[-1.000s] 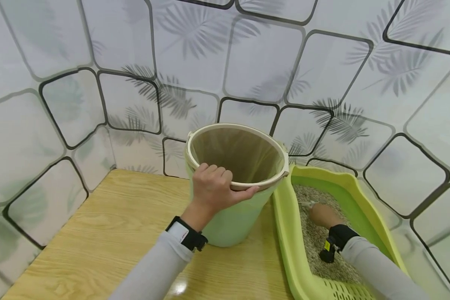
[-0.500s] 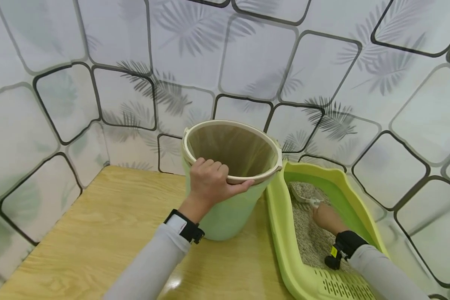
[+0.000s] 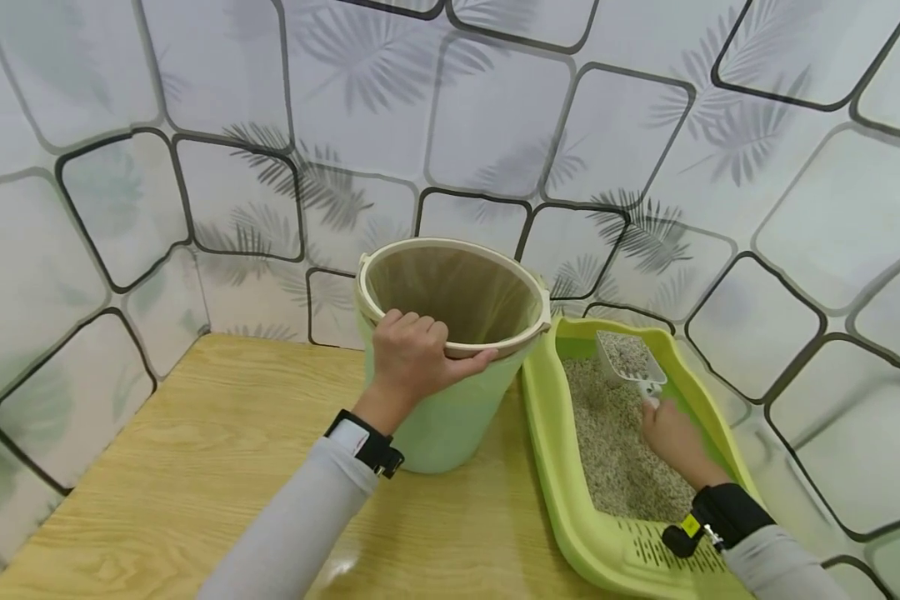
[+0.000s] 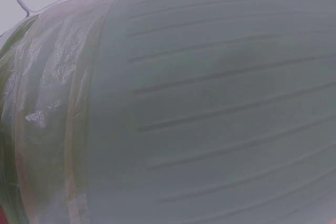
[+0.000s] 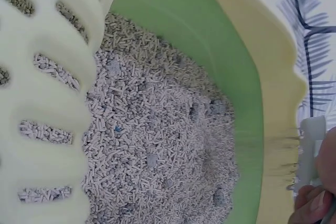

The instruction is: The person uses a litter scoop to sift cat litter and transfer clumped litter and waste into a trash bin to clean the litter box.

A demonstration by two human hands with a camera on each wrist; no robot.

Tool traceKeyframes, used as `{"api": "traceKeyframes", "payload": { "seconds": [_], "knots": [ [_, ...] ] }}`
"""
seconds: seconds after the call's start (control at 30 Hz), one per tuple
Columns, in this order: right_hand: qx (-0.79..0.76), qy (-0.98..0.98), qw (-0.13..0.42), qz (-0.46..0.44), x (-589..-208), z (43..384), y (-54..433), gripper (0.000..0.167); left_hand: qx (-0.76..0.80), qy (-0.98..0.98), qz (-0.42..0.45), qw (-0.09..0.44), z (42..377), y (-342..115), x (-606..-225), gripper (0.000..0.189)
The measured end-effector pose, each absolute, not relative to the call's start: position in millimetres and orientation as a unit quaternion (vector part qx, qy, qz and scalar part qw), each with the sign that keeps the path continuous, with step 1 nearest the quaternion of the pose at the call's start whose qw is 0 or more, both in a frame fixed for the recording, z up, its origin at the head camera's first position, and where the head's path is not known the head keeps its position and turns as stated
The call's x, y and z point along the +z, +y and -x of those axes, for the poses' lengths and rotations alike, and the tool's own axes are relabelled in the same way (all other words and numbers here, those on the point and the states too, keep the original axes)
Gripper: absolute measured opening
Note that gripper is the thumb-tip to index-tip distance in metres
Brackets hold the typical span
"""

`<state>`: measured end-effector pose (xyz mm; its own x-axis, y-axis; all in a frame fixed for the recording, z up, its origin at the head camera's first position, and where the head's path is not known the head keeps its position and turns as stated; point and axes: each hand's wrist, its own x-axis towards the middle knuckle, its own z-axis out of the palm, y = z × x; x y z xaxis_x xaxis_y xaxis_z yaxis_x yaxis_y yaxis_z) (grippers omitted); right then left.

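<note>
My left hand [image 3: 410, 354] grips the near rim of a pale green trash can [image 3: 450, 425], fingers curled over the cream ring and thumb lying along its outside. In the left wrist view, the can's ribbed wall [image 4: 226, 108] fills the picture, with a clear plastic liner [image 4: 52, 103] folded over its top. My right hand [image 3: 675, 437] holds a white litter scoop [image 3: 650, 387] by its handle. Litter pellets lie in the scoop, which is over the far end of a yellow-green litter box [image 3: 551, 467]. At the right wrist view's edge, the scoop [image 5: 313, 150] shows only partly.
Grey-beige litter [image 5: 157, 129] covers the box floor, with a few darker clumps. A slotted ledge [image 3: 645, 546] forms the box's near end. Both containers stand on a wooden surface [image 3: 217, 450], close to a patterned curtain [image 3: 360, 125] behind and at the sides.
The scoop, at first low in the litter, has come up with litter in it and moved toward the box's far right. My left hand keeps its grip on the rim. The view has shifted slightly.
</note>
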<state>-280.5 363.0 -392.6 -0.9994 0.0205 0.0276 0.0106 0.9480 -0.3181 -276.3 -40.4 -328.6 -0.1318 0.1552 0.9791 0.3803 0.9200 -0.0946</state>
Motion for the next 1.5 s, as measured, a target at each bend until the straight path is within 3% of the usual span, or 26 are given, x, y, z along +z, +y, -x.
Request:
{"api": "traceKeyframes", "payload": {
  "seconds": [0.17,0.67,1.5],
  "knots": [
    [0.142,-0.987,0.057,0.040,-387,278,362,0.052,-0.090,-0.750,0.174,0.631,276,-41,-330,0.073],
    [0.175,-0.972,0.136,0.083,-376,278,359,0.051,-0.087,-0.752,0.180,0.628,275,-40,-327,0.072],
    [0.209,-0.956,0.189,0.086,-356,280,358,0.058,-0.089,-0.746,0.180,0.635,275,-40,-327,0.073]
  ]
}}
